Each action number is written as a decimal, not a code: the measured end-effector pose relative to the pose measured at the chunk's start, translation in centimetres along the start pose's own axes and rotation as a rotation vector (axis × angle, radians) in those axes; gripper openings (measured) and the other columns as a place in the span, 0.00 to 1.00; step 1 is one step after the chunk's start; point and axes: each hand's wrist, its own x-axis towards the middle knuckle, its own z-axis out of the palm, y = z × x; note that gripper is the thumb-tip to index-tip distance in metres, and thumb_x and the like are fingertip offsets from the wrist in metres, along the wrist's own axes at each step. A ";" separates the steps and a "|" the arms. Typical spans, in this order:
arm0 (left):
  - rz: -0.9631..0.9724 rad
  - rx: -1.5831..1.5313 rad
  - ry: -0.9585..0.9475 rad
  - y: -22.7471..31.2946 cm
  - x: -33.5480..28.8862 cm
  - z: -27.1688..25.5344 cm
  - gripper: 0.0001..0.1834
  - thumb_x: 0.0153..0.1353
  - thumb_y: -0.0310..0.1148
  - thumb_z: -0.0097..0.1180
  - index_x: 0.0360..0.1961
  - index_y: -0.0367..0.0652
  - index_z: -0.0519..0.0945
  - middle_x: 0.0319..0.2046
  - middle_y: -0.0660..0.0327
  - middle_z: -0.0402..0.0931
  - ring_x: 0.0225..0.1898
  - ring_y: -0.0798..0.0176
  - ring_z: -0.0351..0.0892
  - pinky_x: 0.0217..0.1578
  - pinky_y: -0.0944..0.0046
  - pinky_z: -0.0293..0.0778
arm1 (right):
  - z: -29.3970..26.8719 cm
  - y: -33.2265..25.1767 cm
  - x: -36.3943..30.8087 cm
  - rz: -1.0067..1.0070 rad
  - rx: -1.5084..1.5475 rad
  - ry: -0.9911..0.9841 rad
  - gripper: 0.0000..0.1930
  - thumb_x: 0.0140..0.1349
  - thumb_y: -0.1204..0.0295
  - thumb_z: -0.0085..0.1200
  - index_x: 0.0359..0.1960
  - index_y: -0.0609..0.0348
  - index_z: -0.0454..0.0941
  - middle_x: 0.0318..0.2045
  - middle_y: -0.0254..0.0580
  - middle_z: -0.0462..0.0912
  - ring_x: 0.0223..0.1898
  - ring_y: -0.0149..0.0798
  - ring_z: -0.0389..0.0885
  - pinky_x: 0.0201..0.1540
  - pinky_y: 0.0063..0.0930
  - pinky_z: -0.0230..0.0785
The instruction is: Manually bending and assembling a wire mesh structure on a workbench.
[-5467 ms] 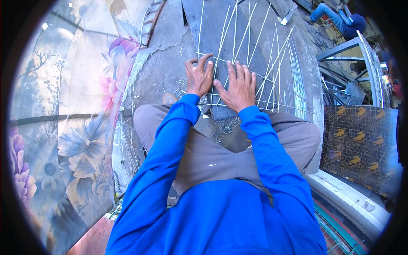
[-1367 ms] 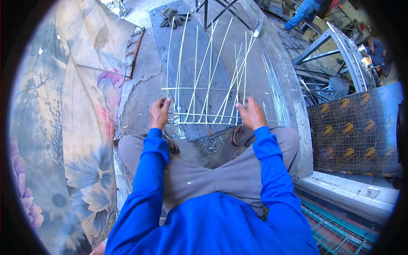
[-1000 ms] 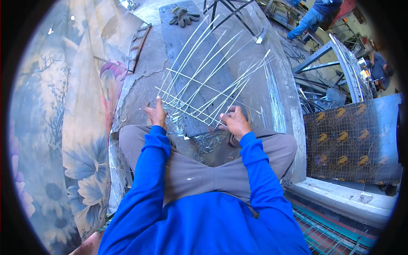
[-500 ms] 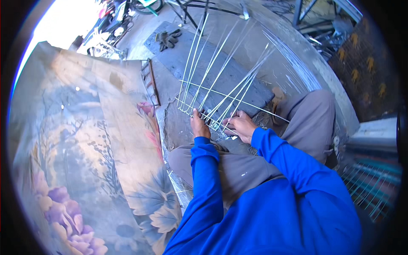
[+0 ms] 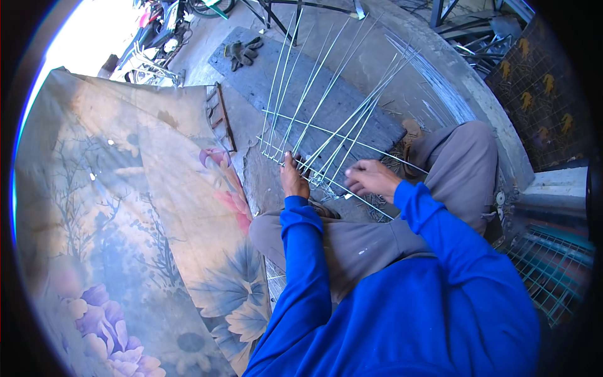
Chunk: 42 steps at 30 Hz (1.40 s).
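Several thin pale metal rods [image 5: 311, 81] fan outward from a near cross rod [image 5: 370, 206]. A second cross rod [image 5: 352, 139] runs over them farther out, and together they form a loose lattice. At the near cross rod my left hand [image 5: 294, 178] is closed round the lattice, thumb up; the rods partly hide its fingers. My right hand [image 5: 375, 180] is just right of the rod ends, apart from them, its fingers curled together and blurred at the tips. Whatever it may hold is hidden.
Under the lattice lies a grey board [image 5: 276, 69] bearing a dark glove [image 5: 242, 53]. A floral cloth [image 5: 144, 207] covers the left side. More rods [image 5: 433, 75] lie beyond on the floor. Wire mesh [image 5: 549, 270] is at lower right; a motorcycle [image 5: 164, 38] stands far left.
My right hand has come off the near cross rod and moved right and slightly up, uncovering the rod's right end. My left hand keeps its hold on the lattice.
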 end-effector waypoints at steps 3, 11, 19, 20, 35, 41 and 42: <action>-0.069 -0.067 -0.003 0.5 -0.8 1.1 0.24 0.74 0.55 0.57 0.62 0.52 0.76 0.47 0.63 0.78 0.44 0.60 0.75 0.44 0.55 0.70 | -2.9 1.3 -1.6 0.029 -0.044 0.108 0.20 0.75 0.58 0.58 0.56 0.64 0.76 0.42 0.42 0.85 0.45 0.36 0.87 0.44 0.31 0.82; -0.097 -0.038 -0.018 0.5 -0.2 1.2 0.34 0.71 0.58 0.59 0.71 0.52 0.73 0.65 0.59 0.74 0.57 0.58 0.72 0.59 0.51 0.66 | -4.3 3.2 -1.9 -0.041 0.364 0.336 0.23 0.75 0.58 0.59 0.65 0.52 0.67 0.53 0.45 0.79 0.54 0.42 0.81 0.50 0.38 0.79; -0.076 -0.009 -0.001 0.7 -0.6 2.1 0.32 0.70 0.57 0.62 0.66 0.50 0.74 0.57 0.60 0.75 0.49 0.61 0.72 0.48 0.56 0.68 | -5.0 4.1 -0.9 -0.079 0.312 0.308 0.24 0.77 0.57 0.57 0.67 0.49 0.65 0.55 0.42 0.78 0.52 0.41 0.83 0.50 0.37 0.78; -0.080 -0.018 0.010 0.8 -0.8 2.3 0.27 0.70 0.56 0.63 0.61 0.54 0.76 0.49 0.63 0.75 0.40 0.65 0.71 0.39 0.60 0.69 | -5.0 4.1 -0.8 -0.076 0.310 0.306 0.24 0.77 0.57 0.57 0.67 0.49 0.65 0.55 0.42 0.78 0.52 0.41 0.83 0.50 0.37 0.78; -0.145 -0.133 -0.008 -0.1 0.1 1.5 0.18 0.67 0.48 0.68 0.46 0.54 0.73 0.33 0.68 0.74 0.29 0.67 0.69 0.30 0.61 0.64 | -4.6 5.9 1.7 -0.245 0.308 0.464 0.20 0.81 0.57 0.50 0.63 0.59 0.71 0.57 0.46 0.81 0.54 0.46 0.86 0.53 0.38 0.80; -0.071 -0.121 -0.087 -1.5 1.2 0.3 0.17 0.69 0.50 0.65 0.47 0.52 0.77 0.38 0.66 0.78 0.40 0.62 0.75 0.42 0.59 0.69 | -4.2 5.8 2.3 -0.241 0.226 0.530 0.18 0.80 0.60 0.51 0.61 0.59 0.75 0.51 0.41 0.83 0.47 0.38 0.86 0.48 0.32 0.79; -0.074 -0.147 -0.122 -1.5 1.0 0.7 0.16 0.69 0.48 0.66 0.46 0.52 0.76 0.38 0.67 0.77 0.39 0.64 0.75 0.40 0.60 0.70 | -4.6 5.7 2.3 -0.279 0.249 0.526 0.18 0.80 0.60 0.51 0.61 0.59 0.75 0.50 0.41 0.84 0.47 0.38 0.86 0.48 0.33 0.79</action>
